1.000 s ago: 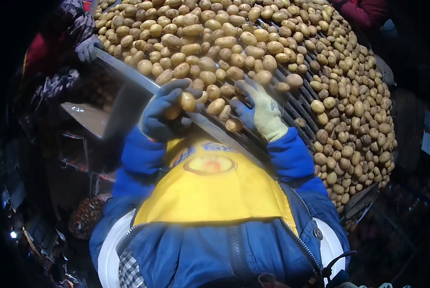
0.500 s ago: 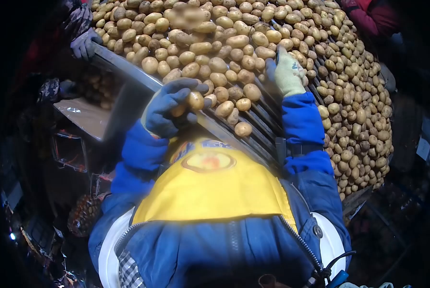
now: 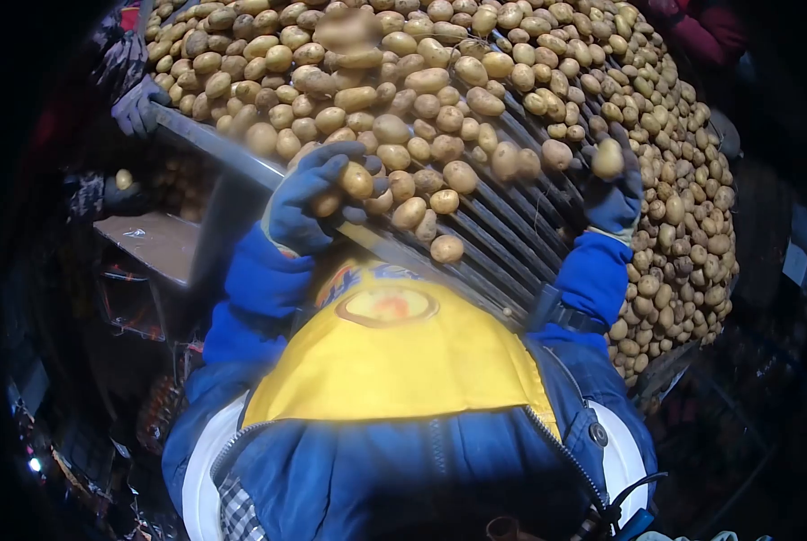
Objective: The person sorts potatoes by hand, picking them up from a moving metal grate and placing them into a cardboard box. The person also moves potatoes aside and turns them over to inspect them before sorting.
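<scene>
My left hand (image 3: 302, 206), in a blue-grey coated glove, is closed around a potato (image 3: 356, 180). A second, darker potato (image 3: 325, 203) sits deeper in its palm. My right hand (image 3: 618, 200), gloved the same way, is turned palm up with a yellow potato (image 3: 607, 159) gripped at its fingers. Between both hands, dark parallel bars (image 3: 519, 236) form a sloping grate. Loose potatoes lie along the left part of the grate, one of them (image 3: 446, 249) low down, nearest my apron. Two blurred potatoes (image 3: 515, 162) are over the bars left of my right hand.
A large potato heap (image 3: 674, 243) covers the far side and right. A metal edge (image 3: 218, 147) runs along the left, with another person's gloved hand (image 3: 139, 106) on it. Below, another gloved hand has a potato (image 3: 124, 179) beside a brown board (image 3: 155, 243). A red sleeve (image 3: 705, 34) shows at upper right.
My right hand has moved right and down and turned over, now showing a potato in it. More bars are exposed. My left hand keeps its potatoes. A potato now shows at a co-worker's hand at left.
</scene>
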### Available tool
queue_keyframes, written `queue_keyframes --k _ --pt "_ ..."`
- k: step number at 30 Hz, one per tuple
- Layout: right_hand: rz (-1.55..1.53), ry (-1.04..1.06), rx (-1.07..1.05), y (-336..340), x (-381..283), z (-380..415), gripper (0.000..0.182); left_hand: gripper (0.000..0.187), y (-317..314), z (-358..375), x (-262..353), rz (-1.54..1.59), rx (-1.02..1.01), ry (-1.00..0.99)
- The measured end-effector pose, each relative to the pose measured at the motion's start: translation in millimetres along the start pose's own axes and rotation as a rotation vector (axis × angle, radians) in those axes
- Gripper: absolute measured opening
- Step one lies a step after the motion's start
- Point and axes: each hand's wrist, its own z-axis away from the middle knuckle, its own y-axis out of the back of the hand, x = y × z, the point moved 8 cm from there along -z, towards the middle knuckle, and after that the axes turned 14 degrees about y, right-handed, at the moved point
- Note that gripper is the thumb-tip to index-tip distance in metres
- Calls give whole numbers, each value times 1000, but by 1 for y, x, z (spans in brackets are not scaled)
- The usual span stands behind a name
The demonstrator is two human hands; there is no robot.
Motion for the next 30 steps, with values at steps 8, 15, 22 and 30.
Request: queue_keyframes --k 8,15,22,30 --pt "541 -6 -229 13 -20 9 46 40 -4 -5 0 38 0 57" --pt "1824 163 -605 -47 33 6 62 43 0 -4 -1 85 -42 35" --pt "1505 21 -425 -19 19 -18 61 41 4 -8 -3 127 -146 29" --pt "1073 -278 -777 -106 28 48 62 39 8 -13 -5 154 -207 -10"
